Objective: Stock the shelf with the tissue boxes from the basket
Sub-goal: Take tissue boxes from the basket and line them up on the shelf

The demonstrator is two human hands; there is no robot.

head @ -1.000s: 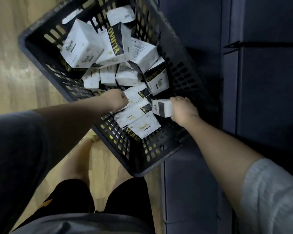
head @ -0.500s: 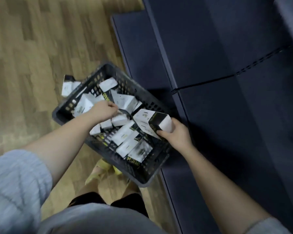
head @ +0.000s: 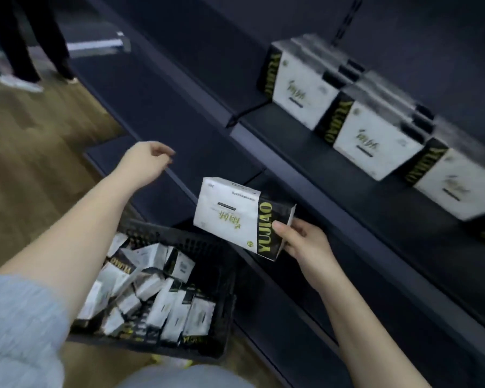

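Note:
My right hand (head: 303, 243) grips a white and black tissue box (head: 242, 217) by its black end, with the thumb on top, and holds it above the basket's far corner, in front of the dark shelf (head: 347, 175). My left hand (head: 149, 161) hangs in the air above the lower shelf, fingers loosely curled, holding nothing. The black plastic basket (head: 224, 303) stands on the floor below my arms with several tissue boxes (head: 163, 298) jumbled in it. Several tissue boxes (head: 375, 135) stand in a row on the shelf at the upper right.
A lower dark shelf board (head: 163, 169) runs under my left hand. The shelf's left part beside the stocked row is bare. A person's legs and shoes (head: 25, 65) stand on the wooden floor (head: 25, 163) at the upper left.
My right hand lifted a tissue box out of the basket up toward the shelf. My left hand left the basket and rose, holding nothing. My view swung up from the basket to the shelves.

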